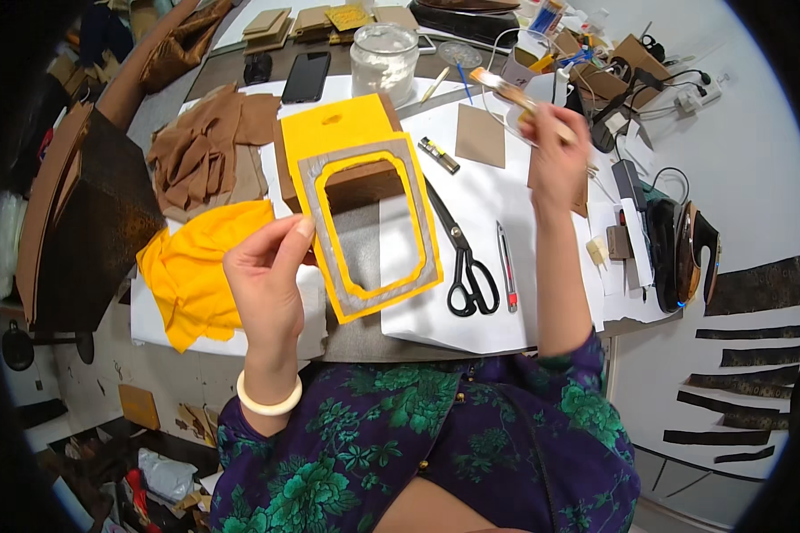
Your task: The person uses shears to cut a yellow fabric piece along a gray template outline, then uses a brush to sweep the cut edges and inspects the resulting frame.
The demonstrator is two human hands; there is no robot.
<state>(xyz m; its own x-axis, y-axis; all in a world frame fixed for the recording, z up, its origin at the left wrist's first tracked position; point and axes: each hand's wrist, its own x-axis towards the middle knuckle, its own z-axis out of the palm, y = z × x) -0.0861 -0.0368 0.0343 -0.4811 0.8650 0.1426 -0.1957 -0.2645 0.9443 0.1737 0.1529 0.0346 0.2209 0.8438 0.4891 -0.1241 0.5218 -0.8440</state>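
Between thumb and fingers, my left hand (271, 271) pinches the left edge of a rectangular frame (428, 244). Yellow material edges this frame around a grey face, and its middle is an open cutout with angled corners. Raised at the right, my right hand (560, 160) is closed around the handle of a flat brush (511, 91), its pale bristles pointing up and left. Beyond the held frame lies a brown box with a yellow top panel (333, 115), partly covered by it. Black-handled scissors (462, 258) and a slim cutter knife (507, 266) lie on white paper between my arms.
Yellow cloth (204, 266) and brown leather scraps (204, 147) lie at the left. A glass jar (384, 67) and a black phone (307, 77) stand or lie at the back. A lighter (438, 155) sits near a brown card (481, 136). Cables crowd the right.
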